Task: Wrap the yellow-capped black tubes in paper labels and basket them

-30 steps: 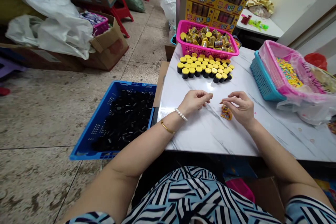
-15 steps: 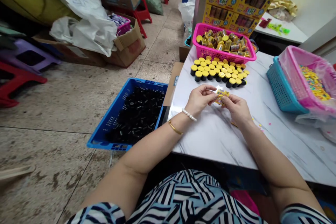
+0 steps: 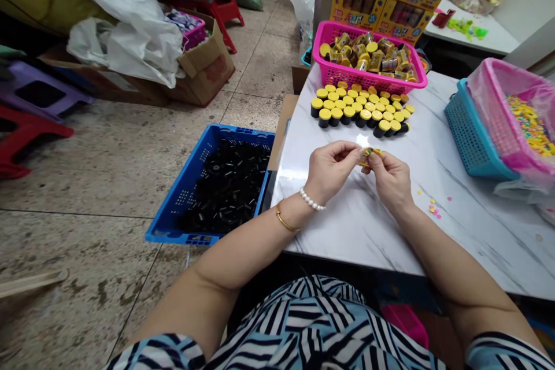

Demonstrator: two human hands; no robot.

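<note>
Over the white marbled table (image 3: 347,214), my left hand (image 3: 330,169) and my right hand (image 3: 391,176) meet and pinch a small yellow printed label (image 3: 366,157) between thumbs and fingers. Most of the label is covered by the fingertips. Just beyond the hands stand rows of small black containers with yellow caps (image 3: 347,111). Behind these, a pink basket (image 3: 368,77) holds a heap of yellow-capped containers with printed wraps. Small pink and yellow discs (image 3: 435,210) lie scattered to the right of my right wrist.
On the floor at left, a blue crate (image 3: 173,208) holds many black pieces. At right, a pink basket (image 3: 489,92) of colourful bits, lined with plastic, sits in a teal basket (image 3: 472,139). Yellow display boxes (image 3: 359,6) are stacked behind the table. Cardboard cartons (image 3: 203,63) stand farther left.
My fingers have closed over more of the yellow label, which showed its flat printed face before. Both hands stay together, and the camera view has shifted slightly.
</note>
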